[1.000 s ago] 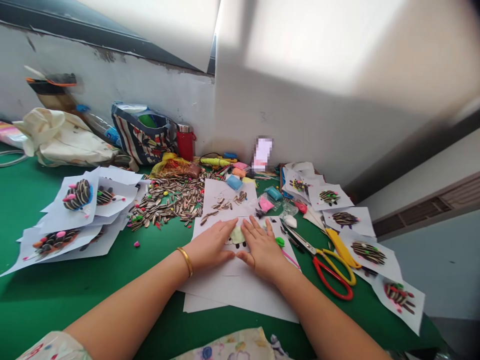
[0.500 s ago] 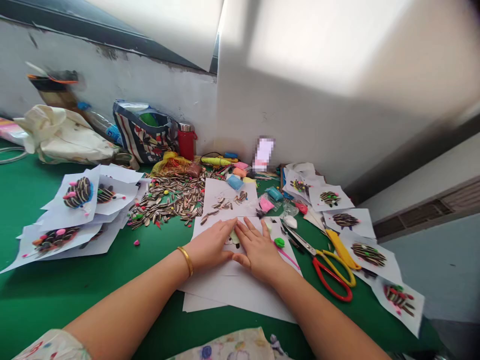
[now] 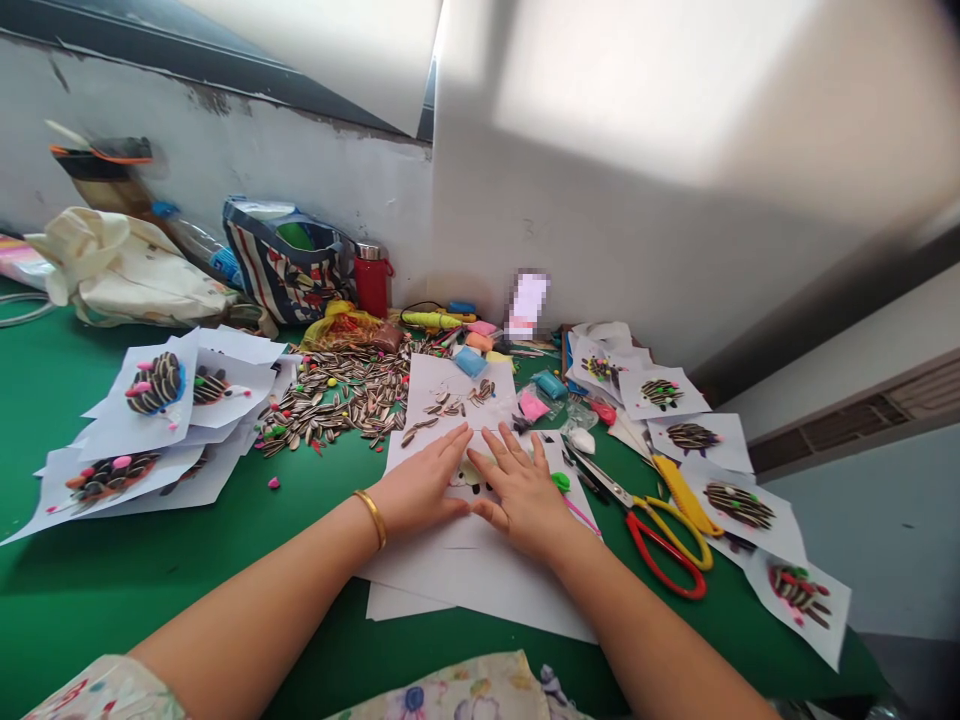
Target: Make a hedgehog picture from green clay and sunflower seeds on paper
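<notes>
Both hands lie flat, palms down, on the white paper [image 3: 480, 575], at the middle of the green table [image 3: 247, 560]. The pale green piece [image 3: 470, 467] is on this paper, between the hands and partly under the right fingers; small dark marks show just below it. Compared with half a second ago, the right hand [image 3: 525, 495] lies a little more to the right and its fingers are spread more wide, so that more of the piece can be seen. The left hand [image 3: 416, 487] stays almost in the same place, its fingers close together and straight, the thumb apart. Neither hand appears to grip anything. This small change suggests that the piece is being pressed or smoothed onto the sheet, not lifted; how firmly, one cannot tell, because the fingers hide part of the contact. A green lump [image 3: 560, 483] and a pink strip [image 3: 583, 518] lie just beside the right hand, the scissors [image 3: 628, 500] farther right, and the striped seeds [image 3: 360, 395] beyond the left hand.
</notes>
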`<state>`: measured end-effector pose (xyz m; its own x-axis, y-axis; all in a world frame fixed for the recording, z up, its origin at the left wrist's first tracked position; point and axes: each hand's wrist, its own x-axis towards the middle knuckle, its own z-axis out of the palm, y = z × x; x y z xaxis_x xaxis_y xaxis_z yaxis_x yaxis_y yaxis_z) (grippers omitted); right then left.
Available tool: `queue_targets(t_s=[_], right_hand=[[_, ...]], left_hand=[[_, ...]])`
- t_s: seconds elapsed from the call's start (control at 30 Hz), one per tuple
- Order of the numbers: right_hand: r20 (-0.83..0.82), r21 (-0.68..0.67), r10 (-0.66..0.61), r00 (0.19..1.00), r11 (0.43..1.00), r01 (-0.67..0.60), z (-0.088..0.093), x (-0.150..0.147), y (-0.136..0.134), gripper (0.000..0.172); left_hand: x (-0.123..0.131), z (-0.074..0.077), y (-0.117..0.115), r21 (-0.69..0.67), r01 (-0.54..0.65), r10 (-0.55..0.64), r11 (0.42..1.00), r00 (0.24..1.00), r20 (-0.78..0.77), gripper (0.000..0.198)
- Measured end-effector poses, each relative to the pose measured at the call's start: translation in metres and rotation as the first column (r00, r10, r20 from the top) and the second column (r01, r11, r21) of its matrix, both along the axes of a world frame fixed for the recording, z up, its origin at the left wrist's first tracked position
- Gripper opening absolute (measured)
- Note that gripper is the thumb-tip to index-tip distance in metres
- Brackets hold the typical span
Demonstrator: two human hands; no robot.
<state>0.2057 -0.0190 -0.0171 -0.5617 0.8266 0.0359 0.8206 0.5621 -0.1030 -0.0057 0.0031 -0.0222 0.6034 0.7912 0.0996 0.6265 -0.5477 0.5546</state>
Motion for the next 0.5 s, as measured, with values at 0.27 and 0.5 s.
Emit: queue_targets(t_s=[0.27,0.5], right_hand=[[-0.006,-0.017,0.042,0.999,0.999,-0.042,-0.0030,0.0073,-0.0063,0.070],[-0.014,0.020,0.072,0.997,0.997,-0.072,0.0002,0.0069,-0.0095,0.063]], left_hand=[[-0.0012,-0.0019,0.0002,-0.012,0.006,-0.006,1.000,1.000,-0.013,0.095],[-0.0009,-0.0021,0.0001,-0.011,0.007,-0.007,1.000,1.000,-0.012,0.094]])
